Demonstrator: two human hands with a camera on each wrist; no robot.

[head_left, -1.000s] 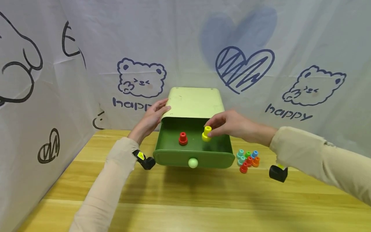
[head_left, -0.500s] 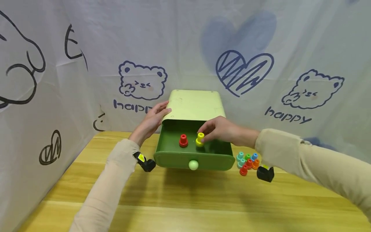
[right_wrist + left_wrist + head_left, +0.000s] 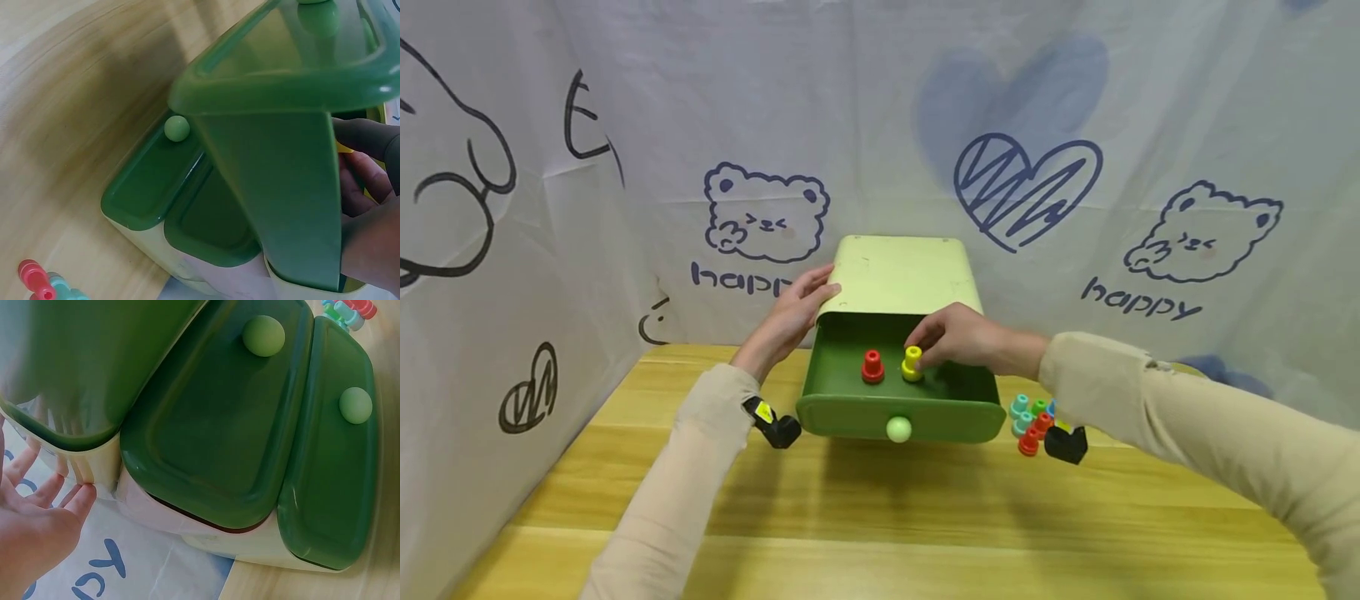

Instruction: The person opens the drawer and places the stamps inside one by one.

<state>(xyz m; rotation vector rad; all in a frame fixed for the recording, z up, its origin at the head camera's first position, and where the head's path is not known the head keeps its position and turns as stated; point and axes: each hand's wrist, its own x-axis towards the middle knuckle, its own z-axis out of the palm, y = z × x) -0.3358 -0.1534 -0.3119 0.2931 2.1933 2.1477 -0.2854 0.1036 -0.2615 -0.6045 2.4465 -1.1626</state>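
A green drawer (image 3: 842, 417) stands pulled out from the top of a pale yellow cabinet (image 3: 902, 275). Inside it, a red peg-shaped piece (image 3: 872, 367) stands upright. Just to its right, my right hand (image 3: 962, 337) pinches a similar yellow piece (image 3: 912, 367) between thumb and fingers, upright at or near the drawer floor. The drawer wall hides most of that piece in the right wrist view. My left hand (image 3: 793, 317) rests against the cabinet's left side; in the left wrist view its fingertips (image 3: 84, 494) touch the outer wall.
Several coloured pieces (image 3: 1028, 442) stand on the wooden table (image 3: 880, 517) right of the cabinet, partly behind the right wrist's camera. Two lower drawers (image 3: 212, 425) with round knobs are closed. A white cloth (image 3: 880, 125) with drawings hangs behind and at the left.
My right hand has moved left and slightly down with the yellow piece, bringing it closer to the red one. My left hand has stayed on the cabinet's side.
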